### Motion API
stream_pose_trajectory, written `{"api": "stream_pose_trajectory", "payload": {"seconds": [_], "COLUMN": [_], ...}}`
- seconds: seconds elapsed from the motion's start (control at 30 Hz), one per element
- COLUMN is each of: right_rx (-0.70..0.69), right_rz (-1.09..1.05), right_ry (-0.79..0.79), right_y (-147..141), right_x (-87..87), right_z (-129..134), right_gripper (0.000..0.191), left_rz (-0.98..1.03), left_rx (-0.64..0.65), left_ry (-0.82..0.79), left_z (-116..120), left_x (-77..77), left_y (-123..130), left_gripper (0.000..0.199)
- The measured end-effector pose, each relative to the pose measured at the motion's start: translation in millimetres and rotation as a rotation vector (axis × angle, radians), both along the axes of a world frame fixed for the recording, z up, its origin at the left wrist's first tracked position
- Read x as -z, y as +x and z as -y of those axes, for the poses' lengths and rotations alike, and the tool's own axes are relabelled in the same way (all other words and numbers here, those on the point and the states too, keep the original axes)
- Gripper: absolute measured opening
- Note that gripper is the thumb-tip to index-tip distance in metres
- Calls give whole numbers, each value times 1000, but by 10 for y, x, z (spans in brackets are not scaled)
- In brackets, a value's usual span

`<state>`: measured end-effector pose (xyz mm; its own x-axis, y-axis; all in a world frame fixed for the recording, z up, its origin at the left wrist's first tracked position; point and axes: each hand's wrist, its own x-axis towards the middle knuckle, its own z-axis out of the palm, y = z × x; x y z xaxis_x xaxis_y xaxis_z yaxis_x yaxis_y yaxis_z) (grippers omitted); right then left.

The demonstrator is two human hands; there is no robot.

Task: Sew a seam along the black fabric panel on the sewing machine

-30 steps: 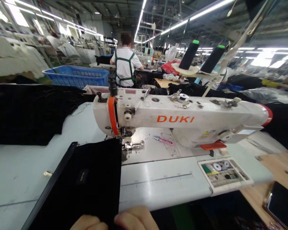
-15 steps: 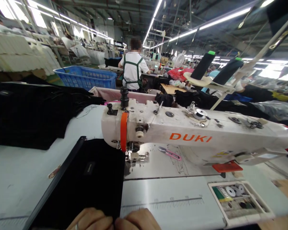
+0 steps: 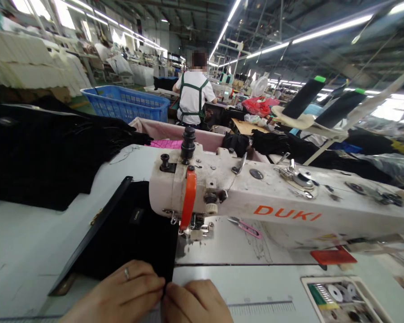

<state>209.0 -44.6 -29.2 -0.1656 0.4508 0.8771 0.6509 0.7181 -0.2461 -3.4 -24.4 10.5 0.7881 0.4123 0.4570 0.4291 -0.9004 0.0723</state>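
A black fabric panel with a small label lies on the pale sewing table, its upper right edge beside the needle area of a white sewing machine. My left hand wears a ring and has its fingers closed on the panel's near right corner. Right against it, my right hand pinches the same edge. The fingertips of both hands nearly meet there. Along the panel's left side runs a dark stiff strip.
Pink-handled thread snips lie under the machine arm. A parts tray with bobbins sits at lower right. Stacked black fabric covers the left. Beyond are a blue basket, thread cones and a person facing away.
The black panel's near end and both hands have moved forward toward the machine, so more of the hands shows. My view has shifted slightly, and the machine appears farther right and lower.
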Motion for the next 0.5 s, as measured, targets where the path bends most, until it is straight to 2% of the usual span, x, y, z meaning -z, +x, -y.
{"api": "stream_pose_trajectory", "payload": {"seconds": [0.13, 0.27, 0.4, 0.5], "right_rx": [-69, -141, -246, -297], "right_rz": [207, 332, 547, 623], "right_ry": [-20, -91, -197, -262], "right_y": [149, 269, 344, 359], "right_x": [-180, -263, -362, -416], "right_z": [-115, -237, -411, -543], "right_gripper": [27, 20, 7, 10], "left_rz": [-40, -16, -23, 10], "left_rx": [-3, -30, -50, -90], "left_ry": [33, 57, 71, -19], "left_z": [-151, -255, -371, -464], "left_x": [-179, -262, -249, -173], "left_y": [52, 89, 116, 126], "left_gripper": [46, 42, 44, 44]}}
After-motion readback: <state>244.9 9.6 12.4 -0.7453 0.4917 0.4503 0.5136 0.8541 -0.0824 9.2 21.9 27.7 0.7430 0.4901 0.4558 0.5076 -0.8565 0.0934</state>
